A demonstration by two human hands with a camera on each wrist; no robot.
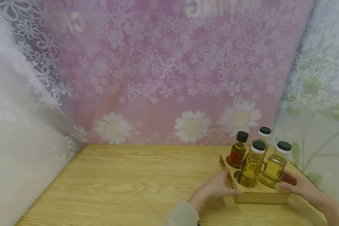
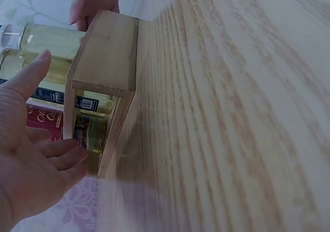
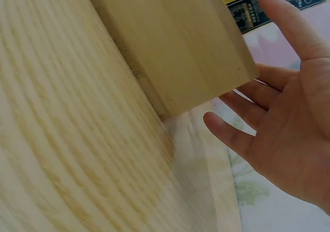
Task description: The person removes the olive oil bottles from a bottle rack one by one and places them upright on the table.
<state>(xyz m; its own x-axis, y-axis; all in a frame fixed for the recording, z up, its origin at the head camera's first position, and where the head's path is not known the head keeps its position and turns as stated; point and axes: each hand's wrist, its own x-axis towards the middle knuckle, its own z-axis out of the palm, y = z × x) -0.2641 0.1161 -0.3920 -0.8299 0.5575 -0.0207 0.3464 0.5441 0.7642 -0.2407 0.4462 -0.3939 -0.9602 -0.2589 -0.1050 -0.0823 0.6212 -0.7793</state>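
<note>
A wooden bottle rack [image 1: 262, 198] stands on the right part of the table. Upright in its round holes are a small red-labelled bottle [image 1: 237, 156] with a black cap, a front oil bottle [image 1: 250, 171], a right oil bottle [image 1: 273, 169] and a back oil bottle [image 1: 265, 131], these with dark green and white caps. My left hand [image 1: 216, 185] is at the rack's left side, fingers extended, thumb apart in the left wrist view. At the right side is my right hand [image 1: 300, 188], its fingers loosely spread by the rack's end [image 3: 191, 51]; contact is unclear.
The wood-grain table [image 1: 130, 185] stretches left of the rack. A pink floral curtain [image 1: 164, 78] hangs behind it, with a pale curtain [image 1: 22, 141] on the left and a floral one [image 1: 327, 131] close by on the right.
</note>
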